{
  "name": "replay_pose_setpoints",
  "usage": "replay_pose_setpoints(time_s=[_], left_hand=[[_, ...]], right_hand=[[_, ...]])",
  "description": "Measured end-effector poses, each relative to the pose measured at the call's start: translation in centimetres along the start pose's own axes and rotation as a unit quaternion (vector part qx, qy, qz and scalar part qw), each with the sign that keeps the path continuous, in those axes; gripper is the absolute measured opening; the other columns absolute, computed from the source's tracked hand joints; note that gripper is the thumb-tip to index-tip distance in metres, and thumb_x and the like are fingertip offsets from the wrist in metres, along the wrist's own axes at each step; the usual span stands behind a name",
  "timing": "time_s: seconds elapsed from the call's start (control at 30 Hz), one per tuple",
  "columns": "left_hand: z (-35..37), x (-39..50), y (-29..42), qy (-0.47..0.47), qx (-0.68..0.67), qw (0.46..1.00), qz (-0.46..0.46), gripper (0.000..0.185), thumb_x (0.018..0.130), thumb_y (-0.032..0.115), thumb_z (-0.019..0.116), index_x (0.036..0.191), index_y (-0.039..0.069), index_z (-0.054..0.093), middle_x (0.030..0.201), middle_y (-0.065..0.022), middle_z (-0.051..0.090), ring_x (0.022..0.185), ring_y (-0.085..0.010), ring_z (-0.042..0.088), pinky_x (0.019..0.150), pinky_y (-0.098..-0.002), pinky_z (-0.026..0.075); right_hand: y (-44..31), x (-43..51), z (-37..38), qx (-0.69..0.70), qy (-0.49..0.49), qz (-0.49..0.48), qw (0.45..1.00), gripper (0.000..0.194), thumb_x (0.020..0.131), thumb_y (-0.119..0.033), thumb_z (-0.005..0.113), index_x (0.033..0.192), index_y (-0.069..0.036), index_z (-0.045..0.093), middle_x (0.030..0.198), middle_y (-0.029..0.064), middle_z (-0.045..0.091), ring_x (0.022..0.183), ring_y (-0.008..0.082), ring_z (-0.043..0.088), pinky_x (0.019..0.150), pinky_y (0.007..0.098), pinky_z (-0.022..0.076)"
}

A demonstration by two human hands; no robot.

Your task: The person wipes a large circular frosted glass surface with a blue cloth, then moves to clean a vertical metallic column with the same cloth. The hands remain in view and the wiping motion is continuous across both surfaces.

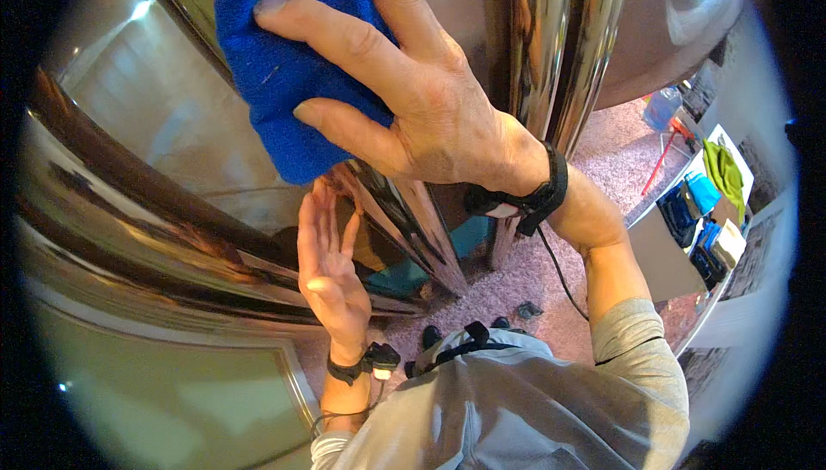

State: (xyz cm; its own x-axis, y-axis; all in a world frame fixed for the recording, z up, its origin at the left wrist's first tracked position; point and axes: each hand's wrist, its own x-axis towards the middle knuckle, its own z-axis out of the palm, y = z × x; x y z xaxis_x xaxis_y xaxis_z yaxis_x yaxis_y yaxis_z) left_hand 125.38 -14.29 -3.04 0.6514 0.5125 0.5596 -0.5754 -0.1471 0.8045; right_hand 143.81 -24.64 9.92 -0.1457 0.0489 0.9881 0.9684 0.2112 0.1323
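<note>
My right hand (413, 76) presses a blue cloth (290, 82) with spread fingers against a glossy surface at the upper middle; the cloth hides most of what lies behind it. Lower down, my left hand (332, 263) is raised with its palm showing and its fingers pointing up, holding nothing. It is close to shiny, curved metal-like trim (226, 257). More polished vertical trim (545, 37) runs beside my right hand. Both wrists wear black straps with small devices and cables.
At the right, a table (664, 257) bears folded cloths (700, 192) and a green cloth (723, 166). A clear plastic container (661, 108) and a red-handled tool (659, 163) are near it. Pink carpet (606, 147) covers the floor, with a small dark object (529, 310) near my feet.
</note>
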Motion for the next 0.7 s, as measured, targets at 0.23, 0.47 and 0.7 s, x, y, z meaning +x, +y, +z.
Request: replay_pose_setpoints(time_s=[0.23, 0.47, 0.7], left_hand=[[0.7, -0.3, -0.7, 0.042, -0.001, 0.999, -0.022, 0.117, 0.091, 0.088, 0.044, 0.165, 0.000, 0.026, 0.171, -0.0189, 0.030, 0.158, -0.0343, 0.029, 0.124, -0.0524, 0.031], [1.1, -0.5, -1.0, 0.043, 0.032, 0.999, -0.011, 0.108, 0.096, 0.085, 0.035, 0.165, 0.002, 0.028, 0.172, -0.0178, 0.027, 0.158, -0.0349, 0.028, 0.125, -0.0547, 0.030], [1.4, -0.7, -1.0, 0.052, 0.049, 0.997, -0.010, 0.102, 0.100, 0.080, 0.035, 0.164, 0.001, 0.030, 0.171, -0.0183, 0.028, 0.157, -0.0352, 0.029, 0.124, -0.0544, 0.031]], right_hand=[[-1.4, -11.8, 0.0, 0.038, -0.088, 0.039, 0.995, 0.053, 0.086, -0.023, 0.084, 0.134, -0.012, 0.063, 0.165, 0.0329, 0.027, 0.149, 0.0620, 0.030, 0.119, 0.0698, 0.0292], [-6.2, -25.3, -0.2, -0.007, -0.144, 0.099, 0.985, 0.047, 0.077, -0.014, 0.088, 0.121, -0.017, 0.072, 0.155, 0.0211, 0.043, 0.141, 0.0580, 0.041, 0.111, 0.0641, 0.0469], [-5.7, -26.8, -0.4, 0.029, -0.173, 0.103, 0.979, 0.045, 0.076, -0.011, 0.089, 0.117, -0.018, 0.073, 0.160, 0.0217, 0.035, 0.144, 0.0608, 0.037, 0.116, 0.0659, 0.0415]])
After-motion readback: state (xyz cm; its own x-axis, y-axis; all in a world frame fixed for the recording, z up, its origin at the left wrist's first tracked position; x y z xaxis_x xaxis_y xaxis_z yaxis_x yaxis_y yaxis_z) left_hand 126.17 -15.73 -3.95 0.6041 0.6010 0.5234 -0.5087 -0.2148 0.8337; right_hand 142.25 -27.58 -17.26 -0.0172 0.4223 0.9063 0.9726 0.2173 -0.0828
